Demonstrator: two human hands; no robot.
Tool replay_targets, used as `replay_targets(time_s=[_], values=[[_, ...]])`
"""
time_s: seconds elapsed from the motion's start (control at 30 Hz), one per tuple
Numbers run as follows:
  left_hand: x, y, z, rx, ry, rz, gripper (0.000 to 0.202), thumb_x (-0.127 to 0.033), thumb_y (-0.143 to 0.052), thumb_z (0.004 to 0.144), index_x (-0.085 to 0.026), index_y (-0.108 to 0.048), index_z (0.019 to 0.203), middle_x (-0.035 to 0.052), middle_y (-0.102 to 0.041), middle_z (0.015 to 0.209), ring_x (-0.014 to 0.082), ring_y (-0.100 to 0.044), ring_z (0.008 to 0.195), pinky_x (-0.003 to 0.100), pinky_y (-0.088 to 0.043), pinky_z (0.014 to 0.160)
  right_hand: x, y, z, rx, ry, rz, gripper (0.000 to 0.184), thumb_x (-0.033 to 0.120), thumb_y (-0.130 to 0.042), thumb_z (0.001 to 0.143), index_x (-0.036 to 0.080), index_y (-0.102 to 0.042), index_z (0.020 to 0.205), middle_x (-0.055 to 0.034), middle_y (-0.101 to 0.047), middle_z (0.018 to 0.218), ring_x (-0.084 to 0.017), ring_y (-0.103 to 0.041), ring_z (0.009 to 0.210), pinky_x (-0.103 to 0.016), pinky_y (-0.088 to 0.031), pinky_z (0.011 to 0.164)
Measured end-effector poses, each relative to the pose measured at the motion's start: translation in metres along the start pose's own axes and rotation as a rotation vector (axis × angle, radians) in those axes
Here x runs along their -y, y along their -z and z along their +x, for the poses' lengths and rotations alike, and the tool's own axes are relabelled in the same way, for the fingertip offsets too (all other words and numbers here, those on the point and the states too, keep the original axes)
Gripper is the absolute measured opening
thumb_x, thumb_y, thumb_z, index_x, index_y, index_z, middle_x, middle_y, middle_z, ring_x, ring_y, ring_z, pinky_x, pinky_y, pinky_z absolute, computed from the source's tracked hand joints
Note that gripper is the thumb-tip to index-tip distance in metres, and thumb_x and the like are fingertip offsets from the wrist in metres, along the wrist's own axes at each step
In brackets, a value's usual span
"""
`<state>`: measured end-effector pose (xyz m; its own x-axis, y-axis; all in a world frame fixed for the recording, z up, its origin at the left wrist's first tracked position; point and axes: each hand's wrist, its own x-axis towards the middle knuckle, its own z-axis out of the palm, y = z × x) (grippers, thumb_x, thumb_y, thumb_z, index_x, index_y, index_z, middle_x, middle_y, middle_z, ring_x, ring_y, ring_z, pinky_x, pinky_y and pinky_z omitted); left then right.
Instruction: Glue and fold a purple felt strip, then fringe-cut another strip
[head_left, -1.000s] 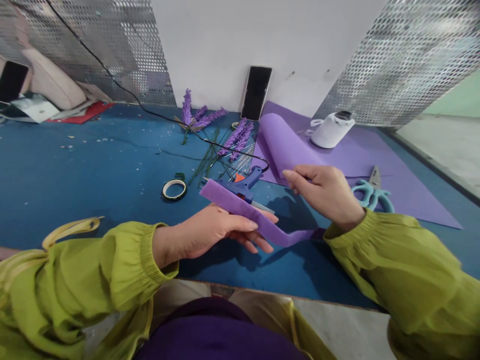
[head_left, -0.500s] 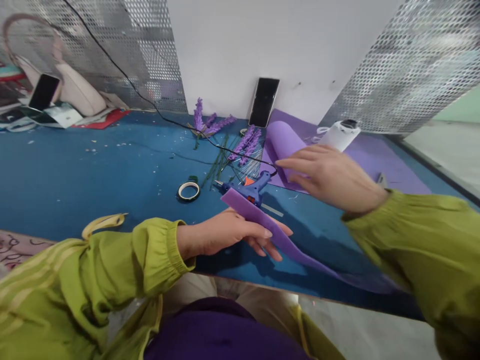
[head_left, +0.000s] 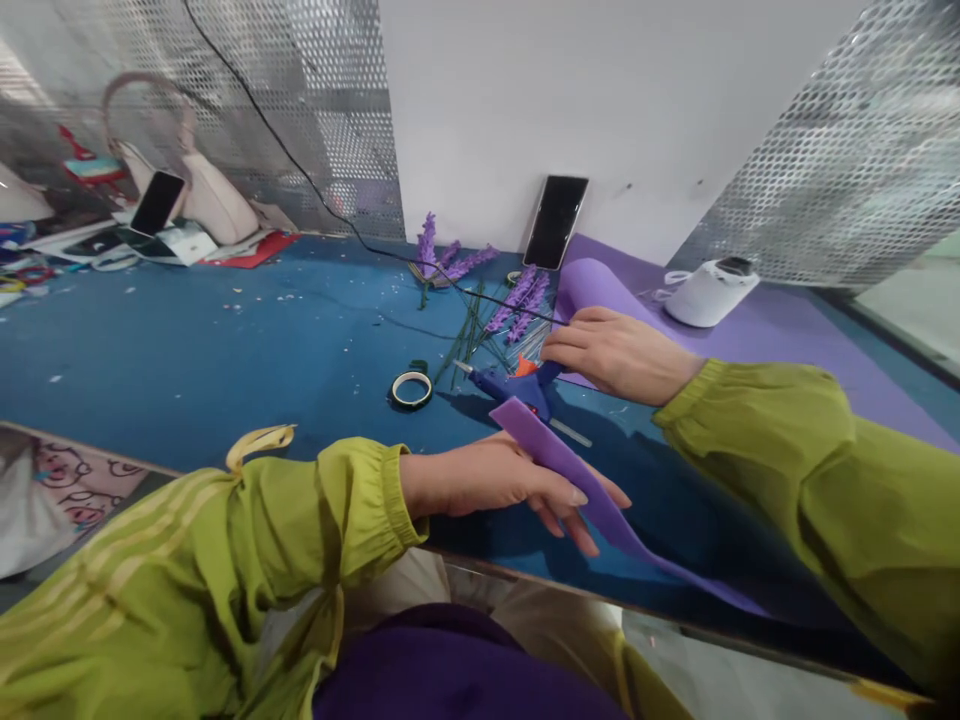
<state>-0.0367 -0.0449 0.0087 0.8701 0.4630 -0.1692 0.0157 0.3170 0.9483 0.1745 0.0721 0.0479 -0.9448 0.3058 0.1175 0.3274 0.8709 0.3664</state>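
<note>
My left hand (head_left: 525, 480) is closed on a long purple strip (head_left: 570, 470), which looks like felt or foam, pinching it between thumb and fingers near its upper end. The strip's far end trails to the right along the table's front edge. My right hand (head_left: 611, 352) has its fingers curled round the handle of a blue hot glue gun (head_left: 495, 383) just beyond the strip. The gun's nozzle points left, and a clear glue stick (head_left: 570, 432) shows beside its body. My right fingers partly hide the handle.
Green tape (head_left: 411, 390) lies left of the gun. Behind are purple flower sprigs (head_left: 521, 300), stems, and a leaning phone (head_left: 556, 222). A purple sheet (head_left: 795, 340) carries a white thread cone (head_left: 711, 292). A black cord (head_left: 330, 205) crosses the table. A bag (head_left: 217, 195) stands left.
My right hand has come down and left from above the rolled purple sheet onto the glue gun's handle. My left hand still grips the strip. The whole view has shifted left.
</note>
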Motion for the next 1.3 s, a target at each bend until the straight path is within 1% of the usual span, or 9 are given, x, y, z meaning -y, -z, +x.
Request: replay_targets(time_s=[0.13,0.27,0.5,0.63,0.73,0.9,1.07,1.17,1.3], values=[[0.001,0.001,0.001,0.053,-0.013,0.017,0.041,-0.025,-0.056,0.086,-0.021,-0.072,0.123,0.0048,-0.077,0.088,0.0178,-0.072,0.088,0.028,-0.052,0.082,-0.003,0.011,0.019,-0.044,-0.169,0.070,0.030,0.029,-0.045,0.097,0.018,-0.067,0.115,-0.0097,-0.070,0.103,-0.022,-0.061,0.091,-0.039,-0.040,0.094],[0.002,0.003,0.001,0.095,-0.029,0.040,0.040,-0.027,-0.057,0.087,-0.023,-0.072,0.123,0.0060,-0.077,0.098,0.0183,-0.072,0.089,0.028,-0.051,0.082,0.002,0.012,0.066,0.014,-0.275,0.139,0.032,0.032,-0.054,0.091,0.018,-0.069,0.115,-0.0097,-0.070,0.103,-0.023,-0.062,0.095,-0.041,-0.035,0.101],[-0.006,0.004,-0.004,0.204,-0.055,0.057,0.041,-0.029,-0.055,0.090,-0.021,-0.070,0.127,0.0073,-0.076,0.097,0.0198,-0.072,0.089,0.031,-0.052,0.086,0.024,-0.015,0.149,0.084,-0.278,0.184,0.029,0.031,-0.060,0.088,0.015,-0.071,0.110,-0.0132,-0.071,0.108,-0.025,-0.062,0.104,-0.044,-0.024,0.107],[-0.009,0.004,-0.008,0.265,-0.035,0.029,0.039,-0.031,-0.056,0.091,-0.023,-0.070,0.127,0.0067,-0.076,0.101,0.0195,-0.073,0.087,0.031,-0.051,0.088,0.031,-0.034,0.168,0.091,-0.291,0.227,0.028,0.030,-0.060,0.090,0.014,-0.071,0.109,-0.0149,-0.070,0.111,-0.026,-0.062,0.105,-0.045,-0.025,0.107],[-0.008,0.005,-0.008,0.236,-0.021,-0.028,0.038,-0.030,-0.058,0.089,-0.021,-0.072,0.123,0.0048,-0.076,0.089,0.0183,-0.072,0.081,0.029,-0.052,0.085,0.030,-0.038,0.170,0.070,-0.303,0.285,0.031,0.031,-0.061,0.090,0.014,-0.070,0.115,-0.0149,-0.070,0.115,-0.026,-0.062,0.110,-0.043,-0.030,0.105],[-0.005,0.006,-0.004,-0.007,-0.121,-0.150,0.037,-0.031,-0.063,0.086,-0.015,-0.073,0.118,0.0072,-0.076,0.074,0.0183,-0.073,0.074,0.028,-0.054,0.075,0.013,-0.010,0.136,-0.009,-0.347,0.397,0.043,0.030,-0.066,0.088,0.015,-0.065,0.128,-0.0134,-0.064,0.134,-0.025,-0.058,0.123,-0.036,-0.038,0.105],[-0.009,0.005,0.000,-0.415,-0.219,-0.313,0.036,-0.029,-0.069,0.084,-0.011,-0.071,0.115,0.0101,-0.077,0.076,0.0189,-0.075,0.076,0.025,-0.053,0.071,0.000,0.041,0.047,-0.080,-0.564,0.521,0.036,0.038,-0.045,0.098,0.018,-0.071,0.114,-0.0065,-0.075,0.110,-0.020,-0.069,0.100,-0.034,-0.052,0.089],[-0.013,0.003,0.002,-0.571,-0.250,-0.327,0.028,-0.022,-0.064,0.085,-0.009,-0.072,0.109,0.0096,-0.077,0.075,0.0191,-0.075,0.076,0.025,-0.053,0.071,0.024,0.058,-0.009,-0.036,-0.691,0.841,0.045,0.057,-0.048,0.093,0.021,-0.075,0.096,-0.0042,-0.077,0.090,-0.019,-0.070,0.082,-0.033,-0.055,0.079],[-0.015,-0.002,0.003,-0.618,-0.291,-0.273,0.028,-0.020,-0.064,0.084,-0.010,-0.072,0.108,0.0083,-0.077,0.079,0.0204,-0.076,0.080,0.027,-0.053,0.072,0.086,0.056,-0.048,-0.118,-0.823,0.752,0.041,0.059,-0.053,0.090,0.024,-0.074,0.092,0.0002,-0.073,0.079,-0.016,-0.063,0.065,-0.029,-0.047,0.059]])
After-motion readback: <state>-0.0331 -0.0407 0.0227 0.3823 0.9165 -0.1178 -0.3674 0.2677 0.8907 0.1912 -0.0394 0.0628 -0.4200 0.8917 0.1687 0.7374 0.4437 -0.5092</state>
